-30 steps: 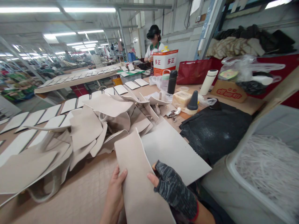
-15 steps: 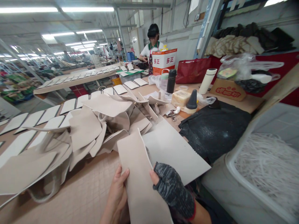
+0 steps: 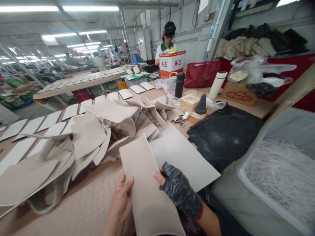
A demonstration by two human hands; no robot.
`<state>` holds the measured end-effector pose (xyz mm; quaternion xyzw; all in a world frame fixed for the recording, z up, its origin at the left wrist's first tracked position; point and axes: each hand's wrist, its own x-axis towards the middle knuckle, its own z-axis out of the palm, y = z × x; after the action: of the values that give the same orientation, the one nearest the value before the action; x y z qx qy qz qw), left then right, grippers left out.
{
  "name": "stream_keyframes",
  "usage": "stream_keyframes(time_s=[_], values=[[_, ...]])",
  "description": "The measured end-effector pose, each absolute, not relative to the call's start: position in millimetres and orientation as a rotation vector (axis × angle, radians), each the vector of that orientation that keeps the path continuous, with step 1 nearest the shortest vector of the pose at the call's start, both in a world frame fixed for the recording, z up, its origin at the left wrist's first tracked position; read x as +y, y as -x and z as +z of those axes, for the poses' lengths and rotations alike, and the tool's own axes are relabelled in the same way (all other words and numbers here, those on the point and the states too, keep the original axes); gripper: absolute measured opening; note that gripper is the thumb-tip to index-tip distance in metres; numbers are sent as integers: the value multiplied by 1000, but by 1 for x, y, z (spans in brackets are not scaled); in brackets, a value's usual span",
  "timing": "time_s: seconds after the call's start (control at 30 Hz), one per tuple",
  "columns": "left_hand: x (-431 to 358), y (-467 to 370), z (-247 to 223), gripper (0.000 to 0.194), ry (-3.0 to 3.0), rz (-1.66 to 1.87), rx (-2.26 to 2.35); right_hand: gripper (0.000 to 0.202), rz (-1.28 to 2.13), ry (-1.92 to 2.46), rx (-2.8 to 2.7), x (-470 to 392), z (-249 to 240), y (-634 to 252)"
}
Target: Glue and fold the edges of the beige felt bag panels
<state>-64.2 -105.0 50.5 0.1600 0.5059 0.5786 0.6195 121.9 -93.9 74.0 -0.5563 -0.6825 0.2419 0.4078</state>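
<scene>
A long beige leather panel (image 3: 145,183) with a pale edge is held up between both hands, tilted away from me. My bare left hand (image 3: 123,196) grips its left edge, thumb on the near face and the other fingers partly hidden behind. On the right edge, my right hand (image 3: 180,190), in a dark grey fingerless glove, pinches with its thumb on the face. Behind the panel lies a flat pale grey board (image 3: 179,154). A pile of beige bag pieces (image 3: 88,134), some with handles and metal fittings, is heaped to the left.
Rows of white dark-edged panels (image 3: 50,120) lie on the table at left. A black cloth (image 3: 226,134), a dark cone (image 3: 201,104) and bottles stand or lie at right. A bin (image 3: 242,170) of white shreds stands near right. A co-worker (image 3: 168,39) is behind a carton (image 3: 172,62).
The panel has tipped slightly left and turned its face more toward me. My right thumb has moved further onto its face. The co-worker has shifted right behind the carton.
</scene>
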Motion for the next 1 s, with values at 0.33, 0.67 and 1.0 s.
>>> stream_keyframes(time_s=[0.33,0.67,1.0], values=[[-109,59,61,77,-352,1300,1194,36,614,1306,-1695,-76,67,-132],[-112,58,65,83,-345,1263,1210,34,528,1207,-1706,-59,72,-138],[-110,55,64,73,-399,1274,1264,40,725,1198,-1559,-40,75,-137]])
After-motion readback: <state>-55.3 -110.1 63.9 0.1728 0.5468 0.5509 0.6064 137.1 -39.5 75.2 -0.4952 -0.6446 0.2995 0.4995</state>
